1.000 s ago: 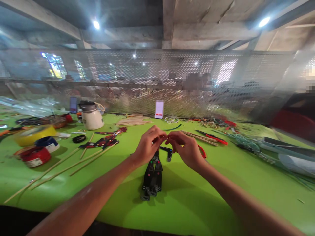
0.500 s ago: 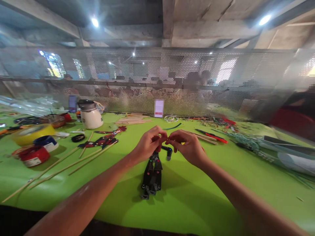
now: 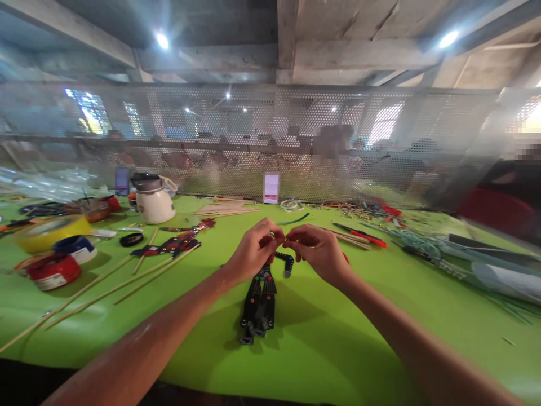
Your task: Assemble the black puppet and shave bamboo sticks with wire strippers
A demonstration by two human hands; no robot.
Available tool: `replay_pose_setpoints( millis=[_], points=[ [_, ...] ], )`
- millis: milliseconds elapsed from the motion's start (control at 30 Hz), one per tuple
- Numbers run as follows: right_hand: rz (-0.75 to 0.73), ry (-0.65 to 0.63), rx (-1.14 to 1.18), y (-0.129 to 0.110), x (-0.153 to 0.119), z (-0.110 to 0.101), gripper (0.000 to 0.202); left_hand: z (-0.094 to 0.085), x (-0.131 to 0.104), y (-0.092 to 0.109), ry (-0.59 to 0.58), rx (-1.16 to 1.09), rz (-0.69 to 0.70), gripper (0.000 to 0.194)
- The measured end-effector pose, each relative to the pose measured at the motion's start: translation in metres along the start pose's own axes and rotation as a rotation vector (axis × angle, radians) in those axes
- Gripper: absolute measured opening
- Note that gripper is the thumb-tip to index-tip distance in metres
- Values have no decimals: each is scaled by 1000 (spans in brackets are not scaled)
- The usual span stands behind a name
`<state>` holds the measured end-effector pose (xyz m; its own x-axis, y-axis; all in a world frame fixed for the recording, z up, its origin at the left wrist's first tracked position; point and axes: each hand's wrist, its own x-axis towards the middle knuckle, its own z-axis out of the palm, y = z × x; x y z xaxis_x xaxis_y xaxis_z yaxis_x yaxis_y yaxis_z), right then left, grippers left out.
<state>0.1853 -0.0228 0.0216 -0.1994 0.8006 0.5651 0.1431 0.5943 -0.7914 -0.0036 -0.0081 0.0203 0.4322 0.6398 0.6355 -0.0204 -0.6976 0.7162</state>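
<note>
Head view. I have both grips at the centre of the view, raised over the green worktop. The left grip has thumb and forefinger pressed together in a pinch, and the right grip matches it from the opposite side. The fingertips of the two meet, or nearly so. I cannot tell whether a small part sits between them; the spot is too fine to resolve.

The reference item is the black figure. It lies on the worktop, on the near side of the grips, slightly left of their meeting point. Its long axis runs roughly fore and aft: the grey feet point toward me, and the upper end passes out of sight behind the left grip. I therefore rate the left grip as the nearer one to the body. The two legs lie side by side along the axis.

The bent limb shows in the gap under the fingertips, right of the axis. It elbows toward me and ends in a grey tip. The right grip stands closer to this part. Its join to the body is hidden.

Flanking items: on the left, a dark red figure near long thin sticks; on the right, a sheaf of short sticks, just beyond the right grip.
</note>
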Motion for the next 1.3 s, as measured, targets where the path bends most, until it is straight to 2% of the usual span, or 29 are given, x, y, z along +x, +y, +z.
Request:
replay_pose_setpoints(
  millis=[200, 500, 767, 1300],
  points=[
    [36, -3, 15, 8, -1, 2, 11, 3, -2, 2, 17, 112, 46, 16],
    [61, 33, -3, -2, -4, 10, 8, 9, -6, -3, 81, 149, 65, 14],
    [111, 142, 56, -3, -7, 20, 13, 12, -6, 0, 144, 147, 68, 16],
    [120, 114, 146, 0, -6, 20, 20, 11, -6, 3, 161, 155, 93, 15]
  ],
)
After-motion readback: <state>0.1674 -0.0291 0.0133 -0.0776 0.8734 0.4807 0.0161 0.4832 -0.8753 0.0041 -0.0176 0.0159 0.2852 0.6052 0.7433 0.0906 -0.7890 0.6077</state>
